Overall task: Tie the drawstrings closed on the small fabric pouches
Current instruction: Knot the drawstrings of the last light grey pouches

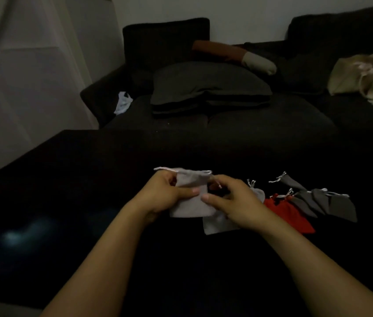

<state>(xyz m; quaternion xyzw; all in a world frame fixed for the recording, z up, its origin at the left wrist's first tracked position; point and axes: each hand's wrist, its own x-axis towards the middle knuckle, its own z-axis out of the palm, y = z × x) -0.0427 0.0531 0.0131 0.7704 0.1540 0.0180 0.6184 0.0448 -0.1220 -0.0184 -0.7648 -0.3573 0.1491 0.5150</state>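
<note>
A light grey pouch (191,193) is held up over the dark table (78,179), its mouth wide and flat at the top. My left hand (166,195) grips its left side, with a white drawstring (165,169) running over the fingers. On the pouch's right side, my right hand (233,202) pinches the other cord end near the top corner. A second light grey pouch (217,224) lies flat under my right hand. To the right lie a red pouch (288,212) and several dark grey pouches (327,201) with white cords.
A dark sofa (272,124) stands right behind the table, with a stack of dark cushions (210,88), a brown and cream bolster (233,53), a white crumpled bag (123,102) and a beige tote (361,76). A pale wall panel fills the left.
</note>
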